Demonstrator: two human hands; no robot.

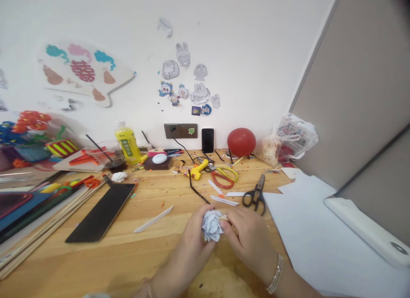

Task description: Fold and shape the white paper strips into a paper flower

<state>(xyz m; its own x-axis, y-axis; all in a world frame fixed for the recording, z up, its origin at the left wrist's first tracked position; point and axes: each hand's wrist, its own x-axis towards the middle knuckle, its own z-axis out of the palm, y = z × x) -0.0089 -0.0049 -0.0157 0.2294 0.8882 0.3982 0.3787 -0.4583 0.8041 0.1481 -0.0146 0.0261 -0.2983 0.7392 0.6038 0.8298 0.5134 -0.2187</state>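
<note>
A white paper flower with layered, pointed petals is held in my left hand, whose thumb and fingers close around its sides. My right hand pinches a short pale stick, which looks wooden, and its tip touches the petals on the right side. Behind the flower a bent black stem sticks up and away; whether it joins the flower is hidden by my left hand. Loose white paper strips lie just beyond my hands, and another strip is to the left.
Black scissors lie right of the strips, with red-handled scissors and a yellow glue gun farther back. White paper sheets cover the right side. A black tablet, wooden sticks and a drink cup are left.
</note>
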